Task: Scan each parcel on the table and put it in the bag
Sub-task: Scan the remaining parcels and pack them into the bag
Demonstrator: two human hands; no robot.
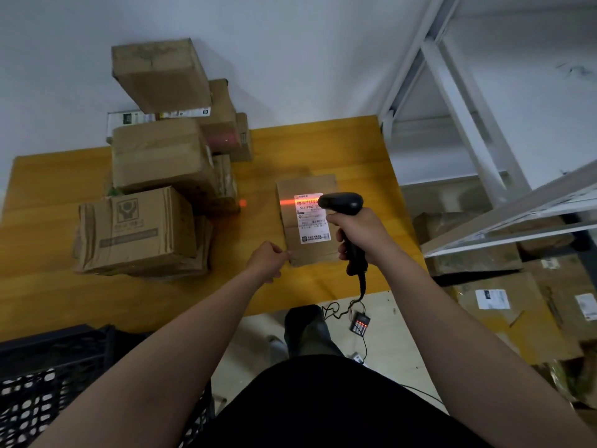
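- The left hand is reaching forward on a bare, extended forearm, its fingers curled and pinching the near corner of a flat brown cardboard parcel.
- The right hand is wrapping a fist around a black pistol-grip barcode scanner, forearm bare.

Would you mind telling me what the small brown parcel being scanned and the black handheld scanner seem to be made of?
The small brown parcel looks like matte corrugated cardboard: dull tan faces, folded edges, a white paper label. The black handheld scanner appears to be moulded plastic with a slight sheen on its rounded head.
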